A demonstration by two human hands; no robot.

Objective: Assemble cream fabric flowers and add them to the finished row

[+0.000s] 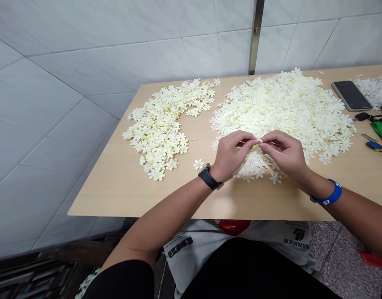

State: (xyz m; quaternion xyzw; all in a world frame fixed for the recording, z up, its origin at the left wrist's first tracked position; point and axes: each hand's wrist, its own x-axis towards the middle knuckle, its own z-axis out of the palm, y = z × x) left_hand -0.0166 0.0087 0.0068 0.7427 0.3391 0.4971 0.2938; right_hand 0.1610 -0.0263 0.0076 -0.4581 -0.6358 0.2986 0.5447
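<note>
Both my hands meet above the near edge of a large heap of cream artificial flowers (287, 110) on a light wooden table (116, 182). My left hand (232, 153), with a black watch on its wrist, pinches a small pale flower piece (259, 142) between thumb and fingers. My right hand (284, 151), with a blue wristband, pinches the same piece from the other side. A second, flatter spread of the same flowers (162, 124) lies to the left. One single flower (198, 164) sits just left of my left wrist.
A dark phone (351, 95) lies at the back right, beside a pile of white bits (376, 89). Scissors with coloured handles (378, 145) and a green tool (380, 129) rest at the right edge. White tiled walls stand behind and left of the table.
</note>
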